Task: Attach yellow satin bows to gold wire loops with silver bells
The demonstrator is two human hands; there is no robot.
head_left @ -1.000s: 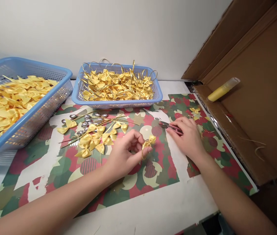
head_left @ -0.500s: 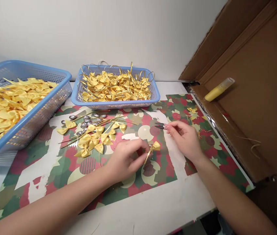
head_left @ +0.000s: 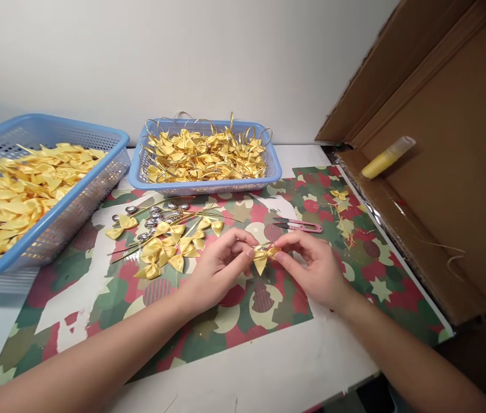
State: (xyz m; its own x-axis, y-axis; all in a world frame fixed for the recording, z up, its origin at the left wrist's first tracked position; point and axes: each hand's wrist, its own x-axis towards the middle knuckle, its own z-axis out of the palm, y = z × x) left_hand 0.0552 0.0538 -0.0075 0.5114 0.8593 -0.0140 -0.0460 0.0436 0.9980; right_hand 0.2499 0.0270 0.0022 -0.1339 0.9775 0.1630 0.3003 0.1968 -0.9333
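Observation:
Between my two hands is a yellow ribbon bow [head_left: 260, 263] with gold cord about it. My left hand [head_left: 221, 267] pinches its left side, and my right hand [head_left: 309, 267] pinches its right side. Just beyond my right hand, pink thread snips [head_left: 298, 225] lie on the patterned paper. Left of my left hand several loose yellow bows [head_left: 159, 250] are spread out. Behind them are silver jingle bells [head_left: 156, 216] and straight lengths of gold cord [head_left: 126, 250]. Fingers hide part of the held bow.
A blue basket [head_left: 204, 186] at the back holds bows with looped gold cord. Another blue basket [head_left: 125, 140] at left is heaped with yellow bows. Cardboard [head_left: 441, 143] walls the right side, with a yellow tube [head_left: 387, 158] on it. Cord scraps [head_left: 350, 229] lie near the right edge.
My right hand has put the snips down on the paper and come in to the bow, gripping its right side. My left hand has turned the bow slightly.

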